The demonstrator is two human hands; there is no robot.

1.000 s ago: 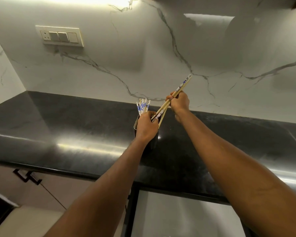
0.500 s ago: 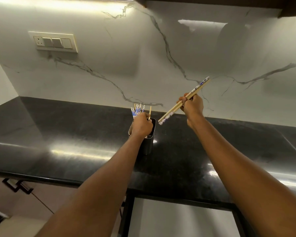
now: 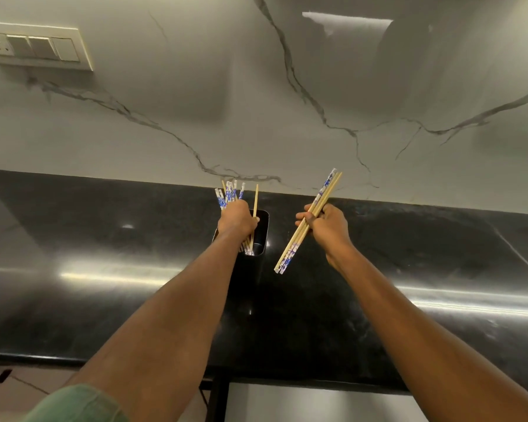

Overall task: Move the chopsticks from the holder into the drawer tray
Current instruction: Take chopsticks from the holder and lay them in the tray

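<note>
We see the black worktop (image 3: 104,269) carrying the holder (image 3: 262,236). Left hand (image 3: 237,219) grips the chopstick bundle (image 3: 226,197) standing in the holder, 1 loose stick (image 3: 255,199) beside it. Right hand (image 3: 326,228), right of the holder, clutches other chopsticks (image 3: 290,254), tilted, off the worktop.

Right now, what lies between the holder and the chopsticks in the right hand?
Only bare countertop separates the holder from the chopsticks in the right hand, head view.

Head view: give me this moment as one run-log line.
left hand: grips chopstick bundle in holder | right hand: holds separate chopsticks, tilted, above counter, clear of holder | drawer tray: not in view
</note>
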